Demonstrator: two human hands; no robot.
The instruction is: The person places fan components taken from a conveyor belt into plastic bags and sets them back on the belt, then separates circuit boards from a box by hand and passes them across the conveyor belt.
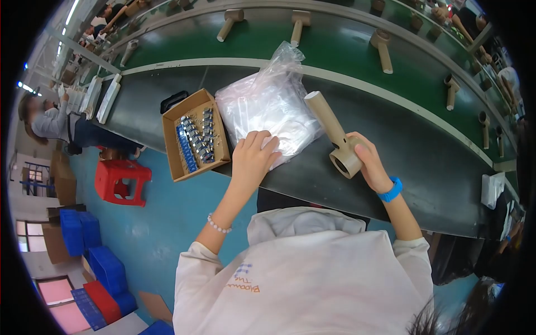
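A tan, hammer-shaped part point(333, 129) with a long handle and a round, hollow head is in my right hand point(369, 160). Its handle points up and to the left. My left hand point(255, 153) lies with its fingers spread on the lower left edge of a stack of clear plastic bags point(268, 106). Left of the bags, a cardboard box point(170, 139) holds several small metal and blue pieces point(194, 142).
Beyond the dark worktable point(385, 128), a green conveyor point(340, 50) carries several similar tan parts. A black object point(173, 101) lies behind the box. A person point(53, 120) is at the far left, near a red stool point(120, 181). Clear packets point(492, 190) lie at the right.
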